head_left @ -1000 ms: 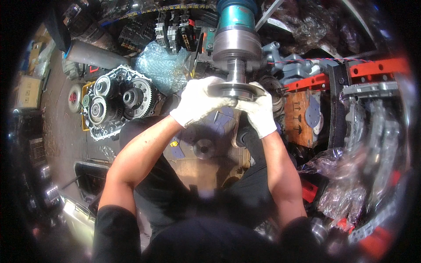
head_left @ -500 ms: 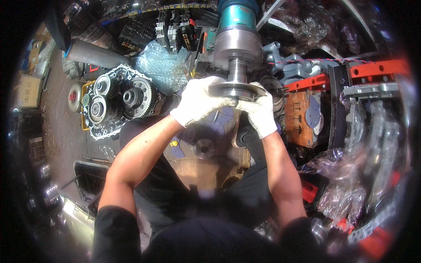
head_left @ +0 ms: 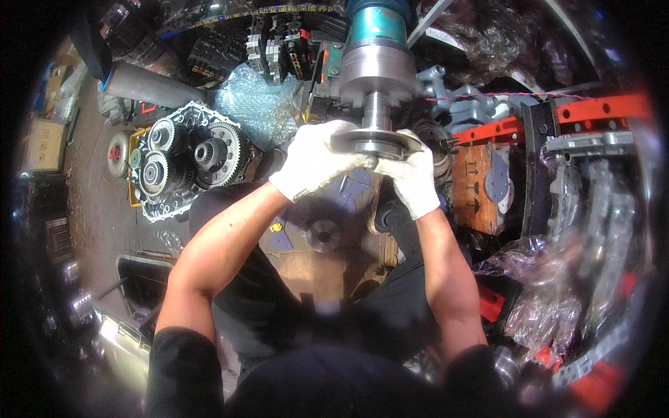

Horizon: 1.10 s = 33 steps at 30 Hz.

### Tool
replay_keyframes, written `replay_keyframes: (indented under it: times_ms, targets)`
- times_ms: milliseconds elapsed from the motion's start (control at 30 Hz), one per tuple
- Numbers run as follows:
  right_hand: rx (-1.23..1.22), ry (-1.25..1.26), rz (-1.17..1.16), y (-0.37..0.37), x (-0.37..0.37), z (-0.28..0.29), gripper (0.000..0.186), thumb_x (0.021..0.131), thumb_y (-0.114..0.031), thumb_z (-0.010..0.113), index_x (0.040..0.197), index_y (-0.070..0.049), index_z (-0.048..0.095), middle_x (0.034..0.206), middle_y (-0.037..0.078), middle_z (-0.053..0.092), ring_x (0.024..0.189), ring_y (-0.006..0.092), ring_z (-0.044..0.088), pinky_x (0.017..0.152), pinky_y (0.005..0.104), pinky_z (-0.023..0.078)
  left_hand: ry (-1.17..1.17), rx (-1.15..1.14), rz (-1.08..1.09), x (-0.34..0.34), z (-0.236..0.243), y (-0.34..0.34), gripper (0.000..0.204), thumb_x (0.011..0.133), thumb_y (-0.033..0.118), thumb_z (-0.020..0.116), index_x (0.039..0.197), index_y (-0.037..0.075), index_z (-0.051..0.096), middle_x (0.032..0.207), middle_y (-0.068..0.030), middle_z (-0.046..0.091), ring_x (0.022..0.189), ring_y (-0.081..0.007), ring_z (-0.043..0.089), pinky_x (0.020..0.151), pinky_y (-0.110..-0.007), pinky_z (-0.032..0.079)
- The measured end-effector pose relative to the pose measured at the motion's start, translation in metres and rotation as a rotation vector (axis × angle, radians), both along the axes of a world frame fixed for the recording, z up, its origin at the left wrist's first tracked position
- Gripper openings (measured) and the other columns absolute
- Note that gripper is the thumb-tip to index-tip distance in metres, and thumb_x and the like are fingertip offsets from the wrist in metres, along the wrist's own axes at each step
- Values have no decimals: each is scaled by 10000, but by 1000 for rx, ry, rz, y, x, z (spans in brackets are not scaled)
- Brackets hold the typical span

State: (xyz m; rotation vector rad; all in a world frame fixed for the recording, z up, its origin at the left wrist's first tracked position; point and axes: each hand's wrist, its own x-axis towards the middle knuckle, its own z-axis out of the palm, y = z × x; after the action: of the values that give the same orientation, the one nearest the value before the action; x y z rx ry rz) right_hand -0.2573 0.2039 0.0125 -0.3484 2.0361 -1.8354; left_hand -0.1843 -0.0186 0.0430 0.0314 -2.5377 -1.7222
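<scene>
A round steel flange [head_left: 376,145] sits between my two white-gloved hands, below a short steel shaft [head_left: 376,110]. The shaft stands under the wide metal collar [head_left: 380,68] of a teal cylindrical machine head [head_left: 377,28], and the collar's surface looks streaked. My left hand [head_left: 312,161] wraps round the flange's left side, its fingers partly hidden behind the rim. On the right side, my right hand [head_left: 414,174] grips the rim, its thumb close to the left one at the near edge. Whether the shaft and flange are one piece cannot be told.
At left lies an open gearbox housing [head_left: 191,160] with several gears. Bubble wrap [head_left: 258,104] is behind it. Below my hands, a steel disc [head_left: 323,236] rests near purple plates. At right stand a wooden box [head_left: 474,188], red perforated beams [head_left: 599,108] and plastic-wrapped parts [head_left: 550,299].
Almost nothing differs. Both hands keep the same hold on the flange, with only a very slight shift.
</scene>
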Motion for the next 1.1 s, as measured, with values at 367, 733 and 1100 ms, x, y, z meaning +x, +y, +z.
replay_keyframes:
  times_ms: [367, 733, 1100]
  targets:
    - [18, 13, 0, -2, 1, 4, 563, 707, -37, 972, 1186, 23, 681, 1096, 107, 759, 986, 175, 734, 851, 313, 634, -21, 18, -4, 0, 0, 0, 553, 802, 432, 914, 1200, 76, 774, 961, -116, 802, 891, -221, 791, 828, -354, 607]
    - [-65, -49, -10, -5, 4, 10, 524, 727, -12, 942, 1178, 35, 678, 1086, 118, 760, 984, 190, 743, 843, 321, 638, 20, -7, -1, 0, -2, 0, 522, 809, 420, 913, 1186, 84, 778, 958, -111, 803, 884, -219, 796, 816, -355, 609]
    - [-10, 21, 15, -1, 2, 7, 529, 723, -26, 951, 1175, 38, 683, 1075, 105, 762, 988, 176, 738, 856, 311, 629, -50, 38, -28, 0, 5, -1, 516, 820, 378, 907, 1208, 66, 771, 995, -114, 801, 895, -204, 782, 840, -352, 605]
